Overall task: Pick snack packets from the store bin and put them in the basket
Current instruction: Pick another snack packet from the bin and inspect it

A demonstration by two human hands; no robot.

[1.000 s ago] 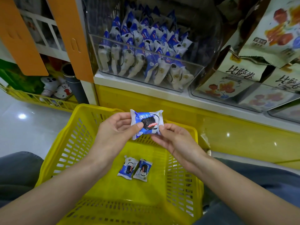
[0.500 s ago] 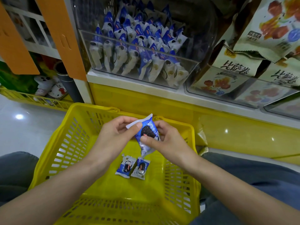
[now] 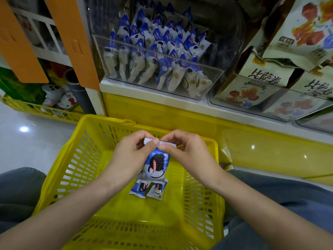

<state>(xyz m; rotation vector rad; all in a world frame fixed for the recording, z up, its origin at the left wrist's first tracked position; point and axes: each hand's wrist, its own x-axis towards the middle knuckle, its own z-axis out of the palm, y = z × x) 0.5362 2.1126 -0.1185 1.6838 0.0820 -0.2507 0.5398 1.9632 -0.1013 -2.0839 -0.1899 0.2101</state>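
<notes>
Packet (image 3: 156,166) and basket (image 3: 75,170) line up nearly one above the other, and that is what the coming move depends on. The blue-and-white snack packet hangs at the middle of the frame with its long axis running top to bottom. It is held only by its crimped upper seal. The left hand (image 3: 132,156) pinches the left part of that seal between thumb and forefinger, and the right hand (image 3: 190,152) pinches the right part the same way, so the two thumbs almost meet. Neither hand is clearly nearer, since both sit directly above the packet, and the basket floor lies straight below it. Letting go should be enough to land it there. Two packets (image 3: 139,189) already lie side by side on that floor, just under the hanging one. Its lower edge overlaps their upper ends, so I cannot tell whether it touches them or hangs clear. The fingertips behind the seal are hidden, and the basket's near edge is cut off at the bottom of the frame. The clear store bin (image 3: 100,56) sits at the upper centre, well apart from both hands and packed with upright packets; their print is too small to read.
</notes>
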